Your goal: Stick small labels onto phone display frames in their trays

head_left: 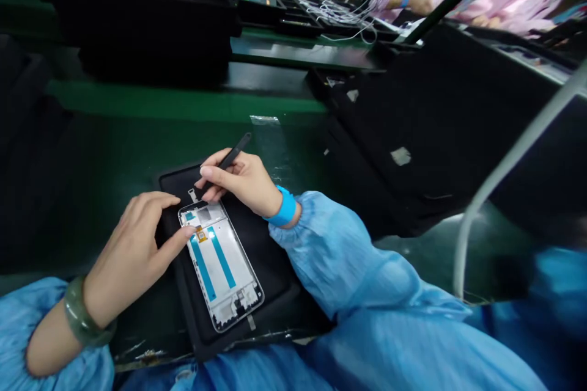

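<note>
An opened phone frame [229, 245], silvery inside with blue strips and an orange flex cable near its upper part, lies tilted on a black tray [284, 269]. My right hand [238, 177] grips black tweezers [236, 149] above the phone's top end; their tips are hidden behind the fingers. Beside the top edge a small light tab [192, 194] sticks out. My left hand [144, 232] is spread at the phone's left side. Its thumb tip rests by the orange flex cable [201, 234], and its forefinger reaches the tray near the top left corner.
Stacked black trays [147, 12] stand ahead on the left, and a black tray stack [426, 134] leans at the right. A clear plastic strip [268, 140] lies on the green bench [114, 140]. A pale hose [495, 180] crosses the right side. Co-workers sit opposite, near white cables [339, 12].
</note>
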A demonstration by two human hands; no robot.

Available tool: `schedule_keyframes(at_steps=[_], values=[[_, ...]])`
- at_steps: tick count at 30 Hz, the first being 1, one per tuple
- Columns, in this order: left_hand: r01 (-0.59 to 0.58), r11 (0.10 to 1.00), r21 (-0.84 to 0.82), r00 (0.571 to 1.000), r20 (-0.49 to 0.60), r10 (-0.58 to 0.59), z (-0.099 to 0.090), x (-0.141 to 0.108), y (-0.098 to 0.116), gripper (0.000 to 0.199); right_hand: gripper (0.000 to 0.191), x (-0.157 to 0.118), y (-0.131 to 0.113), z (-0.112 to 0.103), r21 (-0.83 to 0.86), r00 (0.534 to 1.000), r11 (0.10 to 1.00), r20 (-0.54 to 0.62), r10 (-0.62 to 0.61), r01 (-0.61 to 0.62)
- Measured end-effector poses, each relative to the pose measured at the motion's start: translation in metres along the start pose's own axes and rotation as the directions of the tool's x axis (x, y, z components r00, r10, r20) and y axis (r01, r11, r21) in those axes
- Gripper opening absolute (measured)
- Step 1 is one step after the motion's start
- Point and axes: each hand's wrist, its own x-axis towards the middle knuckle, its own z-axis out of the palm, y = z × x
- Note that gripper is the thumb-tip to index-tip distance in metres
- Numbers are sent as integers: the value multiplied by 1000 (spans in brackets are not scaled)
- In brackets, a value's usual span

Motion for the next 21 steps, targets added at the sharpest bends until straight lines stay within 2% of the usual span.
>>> schedule_keyframes(at_steps=[3,5,13,21], values=[[-124,984,127,992,33,121,9,-7,-7,35,37,8,17,0,0,995,996,-21,94,-94],[-166,971,171,985,74,156,13,-10,-8,31,38,8,25,0,-23,991,991,-17,133,-133],[-202,959,200,979,52,196,17,-11,-12,25,36,1,29,2,-78,989,986,-41,145,-147],[-219,953,208,976,57,212,17,-12,-14,25,33,0,30,5,-173,992,978,-62,107,-116]])
